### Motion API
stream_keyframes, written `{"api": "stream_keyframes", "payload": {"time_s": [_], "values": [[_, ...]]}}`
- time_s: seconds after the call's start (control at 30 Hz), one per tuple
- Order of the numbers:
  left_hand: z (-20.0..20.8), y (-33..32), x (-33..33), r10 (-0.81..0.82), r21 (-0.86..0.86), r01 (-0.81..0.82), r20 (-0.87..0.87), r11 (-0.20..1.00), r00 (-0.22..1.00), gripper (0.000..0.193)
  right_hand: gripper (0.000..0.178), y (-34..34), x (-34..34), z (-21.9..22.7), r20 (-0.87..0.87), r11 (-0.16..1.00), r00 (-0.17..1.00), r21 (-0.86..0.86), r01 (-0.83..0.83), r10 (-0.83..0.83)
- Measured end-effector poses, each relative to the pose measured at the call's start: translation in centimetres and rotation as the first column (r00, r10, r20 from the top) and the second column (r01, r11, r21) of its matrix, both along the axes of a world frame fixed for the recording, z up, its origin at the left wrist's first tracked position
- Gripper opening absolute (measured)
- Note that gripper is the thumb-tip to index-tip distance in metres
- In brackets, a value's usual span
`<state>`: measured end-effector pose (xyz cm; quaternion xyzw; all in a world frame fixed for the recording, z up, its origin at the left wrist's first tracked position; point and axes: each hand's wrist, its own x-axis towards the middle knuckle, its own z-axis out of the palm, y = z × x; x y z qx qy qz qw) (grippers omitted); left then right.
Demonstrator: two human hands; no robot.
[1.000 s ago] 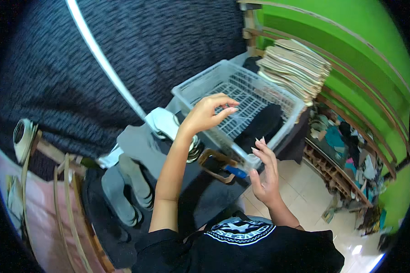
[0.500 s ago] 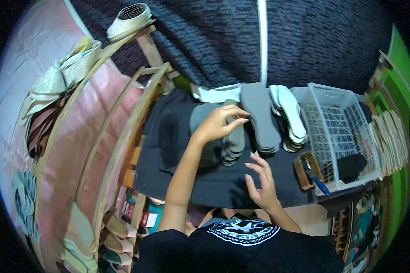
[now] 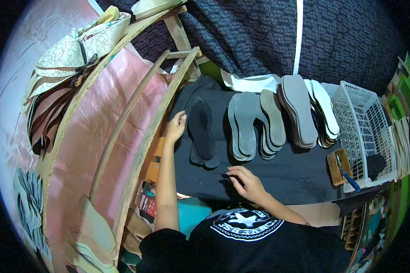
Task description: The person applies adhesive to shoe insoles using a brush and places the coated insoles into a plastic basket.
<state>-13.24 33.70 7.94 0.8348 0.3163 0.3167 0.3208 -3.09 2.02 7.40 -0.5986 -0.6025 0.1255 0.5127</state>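
Observation:
On the black cloth over the table lies a pair of black insoles, partly overlapping. Just left of them, by the table's left edge, is my left hand, its fingers curled together; whatever they may pinch is too small to make out. My right hand hovers over the front of the cloth, fingers apart and holding nothing. Beyond it, stacked insoles stand in a row: a grey stack, a brownish-grey stack, a tall light grey stack and a white stack.
A white plastic basket stands at the table's right, a dark piece inside. Before it sits a small brown box with a blue-handled tool. A wooden rack borders the left side, and more cut pieces lie there.
My left hand has moved left, from over the stacks to beside the black insoles, its fingers now curled. The view has turned left, uncovering the black insoles. My right hand stays low over the cloth.

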Motion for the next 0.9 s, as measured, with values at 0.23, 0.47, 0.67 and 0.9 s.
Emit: {"api": "stream_keyframes", "payload": {"time_s": [0.23, 0.47, 0.67, 0.9], "values": [[-3.6, 5.5, 2.4, 0.021, -0.153, -0.019, 0.015, 0.988, 1.000, 0.044, 0.017, 1.2, -1.0, -1.4, -0.004, 0.997, 1.000, -0.074, -0.014, 0.014], [-3.6, 6.8, 4.9, -0.038, -0.278, 0.055, 0.065, 0.959, 0.997, 0.045, 0.018, 1.0, -0.7, -1.3, 0.019, 0.993, 0.999, -0.112, 0.036, -0.034], [-1.8, 6.4, 5.5, -0.005, -0.258, 0.014, 0.034, 0.966, 0.999, 0.041, 0.017, 0.7, -0.6, -0.8, -0.002, 0.992, 0.996, -0.097, 0.086, -0.086], [-1.0, 8.3, 6.6, -0.030, -0.066, 0.031, 0.010, 0.997, 0.999, 0.035, 0.016, 0.7, -0.9, -1.1, 0.008, 0.993, 0.996, -0.088, 0.085, -0.084]]}}
